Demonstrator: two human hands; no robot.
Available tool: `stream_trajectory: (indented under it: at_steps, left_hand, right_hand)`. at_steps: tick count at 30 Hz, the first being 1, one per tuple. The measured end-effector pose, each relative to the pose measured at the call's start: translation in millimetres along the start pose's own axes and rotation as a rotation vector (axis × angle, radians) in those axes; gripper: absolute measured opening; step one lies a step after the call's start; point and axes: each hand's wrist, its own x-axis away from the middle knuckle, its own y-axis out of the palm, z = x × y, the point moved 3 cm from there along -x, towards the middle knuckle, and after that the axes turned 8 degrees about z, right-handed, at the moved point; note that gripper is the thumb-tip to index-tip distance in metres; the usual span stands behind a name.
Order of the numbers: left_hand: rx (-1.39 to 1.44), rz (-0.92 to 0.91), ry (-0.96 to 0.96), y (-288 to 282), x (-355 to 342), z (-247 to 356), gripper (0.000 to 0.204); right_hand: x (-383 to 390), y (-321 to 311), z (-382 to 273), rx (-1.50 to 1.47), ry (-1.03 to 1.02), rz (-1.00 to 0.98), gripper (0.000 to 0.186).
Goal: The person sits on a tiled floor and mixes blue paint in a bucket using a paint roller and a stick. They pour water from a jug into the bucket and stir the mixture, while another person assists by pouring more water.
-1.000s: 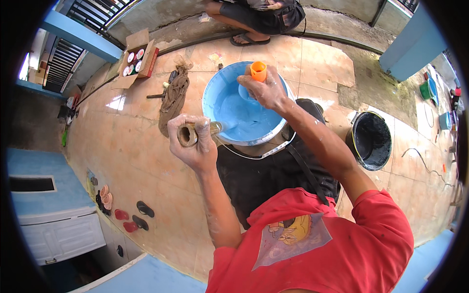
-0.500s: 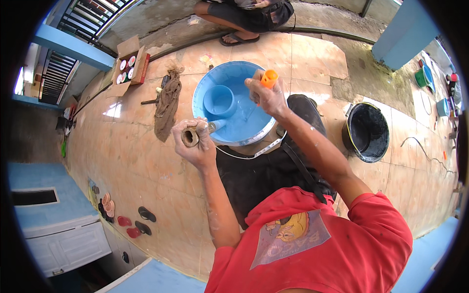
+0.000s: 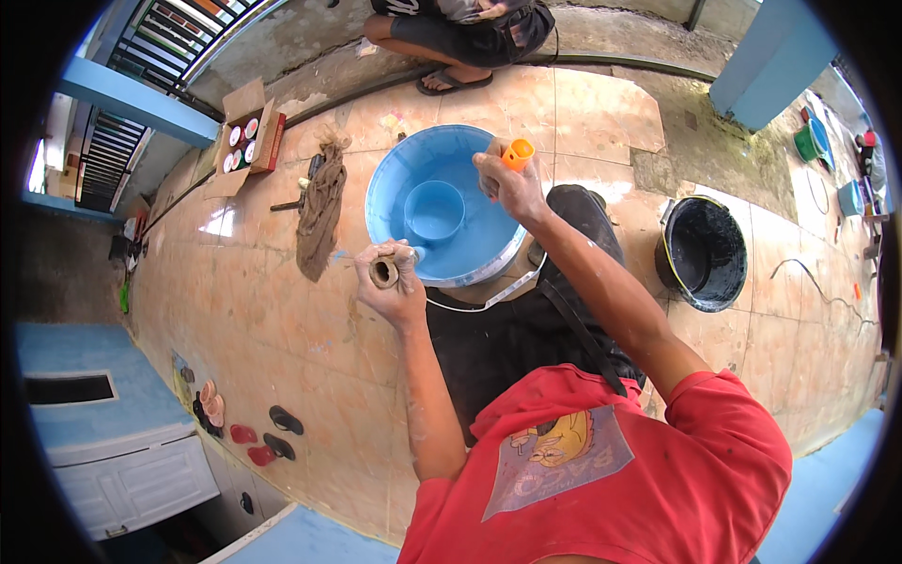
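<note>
A large blue bucket [image 3: 381,202] with a pale rim stands in front of me, paint-like blue inside. My left hand [image 3: 395,299] is closed at its near-left rim around a dirty, hollow-ended handle. This handle seems to run to the round blue dipper [image 3: 434,211] in the bucket; the join is partly hidden by my fingers. Above the bucket's right rim, my right hand [image 3: 517,193] is closed on an orange-handled tool [image 3: 518,154]. The handle's hollow end points up, and the tool's working end cannot be seen. Pale smears cover both hands.
A black bucket [image 3: 703,256] stands to the right. Left lie a brown rag [image 3: 321,211] and an opened carton [image 3: 258,141] of cans. Another person [image 3: 460,42] squats beyond the bucket. Sandals [image 3: 285,420] lie lower left; a blue pillar [image 3: 775,61] rises at right.
My left hand has shifted right and slightly down, and the dipper has moved right and down inside the bucket. My right hand stays nearly in place.
</note>
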Motion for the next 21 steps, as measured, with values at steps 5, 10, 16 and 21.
stream_trajectory:
  at_steps: [5, 10, 16, 21]
  left_hand:
    - [-0.039, -0.016, -0.042, -2.0, 2.4, 2.6, 0.036]
    - [0.056, 0.01, -0.006, 1.3, -7.1, 0.3, 0.036]
    - [0.091, 0.029, 0.029, 1.9, -11.8, -5.1, 0.039]
    - [0.062, 0.03, 0.051, -1.6, -19.7, -4.0, 0.04]
  right_hand:
    - [-5.4, -2.6, -45.8, 0.272, 0.02, -0.065, 0.029]
    - [-18.8, 0.2, -41.4, 0.394, -0.312, -0.023, 0.028]
    - [-7.5, -3.0, -4.3, -0.06, -0.039, 0.029, 0.031]
    - [-11.0, -9.8, -46.3, 0.068, 0.074, -0.041, 0.031]
